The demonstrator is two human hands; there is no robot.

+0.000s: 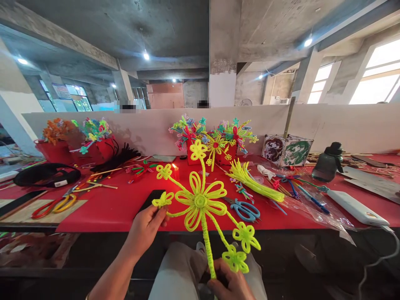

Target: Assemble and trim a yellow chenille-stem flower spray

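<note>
A yellow-green pipe cleaner flower (200, 201) is held upright over my lap, in front of the table edge. It has a large looped bloom in the middle and several small blossoms on side stems. My right hand (229, 281) is closed around the bottom of its thick wrapped stem. With thumb and fingers, my left hand (150, 225) pinches the small blossom (163, 200) at the lower left. Behind the flower, a lit red candle (175, 171) stands on the red table cover (118, 208). Blue-handled scissors (245, 209) lie just right of the bloom.
A bundle of yellow-green pipe cleaners (258, 183) lies to the right, near a white power bank (356, 207) and a dark bottle (328, 162). Red and yellow scissors (58, 204) are at left. Red pots of pipe cleaner flowers (218, 143) stand along the white partition (140, 129).
</note>
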